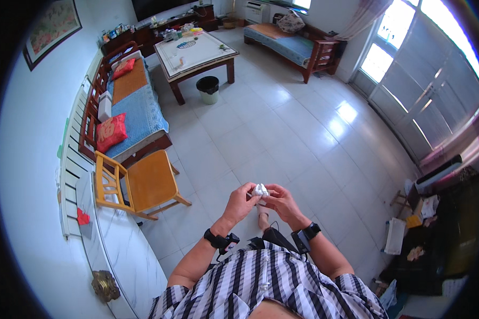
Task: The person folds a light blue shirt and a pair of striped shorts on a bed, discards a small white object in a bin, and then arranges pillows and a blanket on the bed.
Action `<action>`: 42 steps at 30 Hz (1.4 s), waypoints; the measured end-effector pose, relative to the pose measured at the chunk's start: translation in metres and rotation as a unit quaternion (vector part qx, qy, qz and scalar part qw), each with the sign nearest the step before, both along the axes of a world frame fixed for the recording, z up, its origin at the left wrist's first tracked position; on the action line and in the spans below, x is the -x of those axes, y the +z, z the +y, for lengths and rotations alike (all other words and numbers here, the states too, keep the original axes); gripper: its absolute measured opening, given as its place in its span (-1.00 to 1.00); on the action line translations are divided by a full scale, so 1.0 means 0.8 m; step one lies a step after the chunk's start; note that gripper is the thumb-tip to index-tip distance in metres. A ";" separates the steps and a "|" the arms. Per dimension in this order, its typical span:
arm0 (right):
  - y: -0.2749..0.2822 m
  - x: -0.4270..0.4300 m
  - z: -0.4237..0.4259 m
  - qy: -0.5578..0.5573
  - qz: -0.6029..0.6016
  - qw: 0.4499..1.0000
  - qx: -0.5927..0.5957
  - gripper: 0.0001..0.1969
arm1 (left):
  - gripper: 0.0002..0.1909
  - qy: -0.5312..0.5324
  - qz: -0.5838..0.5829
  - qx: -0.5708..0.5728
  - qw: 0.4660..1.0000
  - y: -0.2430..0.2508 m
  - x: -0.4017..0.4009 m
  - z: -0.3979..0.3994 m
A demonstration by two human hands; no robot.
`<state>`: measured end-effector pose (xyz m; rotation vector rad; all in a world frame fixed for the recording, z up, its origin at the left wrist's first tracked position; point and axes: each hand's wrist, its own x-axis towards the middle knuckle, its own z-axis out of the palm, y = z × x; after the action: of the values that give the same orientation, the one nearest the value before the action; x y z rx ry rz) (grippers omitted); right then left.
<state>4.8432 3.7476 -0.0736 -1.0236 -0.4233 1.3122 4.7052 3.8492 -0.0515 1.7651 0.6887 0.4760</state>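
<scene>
A small white lumpy object (260, 190) is held up in front of me, over the tiled floor; its exact kind is too small to tell. My left hand (241, 202) pinches it from the left between thumb and fingers. On the other side, the thumb and fingertips of my right hand (282, 201) grip it too. Each wrist wears a black strap with a small device, the left one (222, 241) and the right one (304, 238). Below the hands, one foot (262, 211) shows on the floor.
A wooden chair (149, 181) stands at the left beside a white marbled surface (129, 255). Beyond are a bench with blue covers (137, 115), a low table (199, 52), a waste bin (208, 95) and another bench (283, 40). Dark furniture with clutter (435, 235) lines the right.
</scene>
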 end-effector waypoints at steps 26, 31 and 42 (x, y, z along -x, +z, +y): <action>-0.035 -0.465 0.603 -0.007 0.046 0.994 0.095 -0.88 | -0.75 0.283 -0.103 0.087 0.950 -0.064 -0.269 0.723; 0.007 -0.541 0.698 -0.107 0.014 0.992 0.065 -0.89 | -0.72 0.332 -0.112 0.105 0.931 -0.068 -0.332 0.871; -0.018 -0.654 0.915 -0.111 0.060 0.985 0.121 -0.89 | -0.75 0.406 -0.072 0.094 0.906 -0.157 -0.408 1.087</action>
<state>5.3662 4.4795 -0.0879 -1.1498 -0.0540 1.2343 5.0318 4.7190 -0.1768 1.1837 1.3137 1.0486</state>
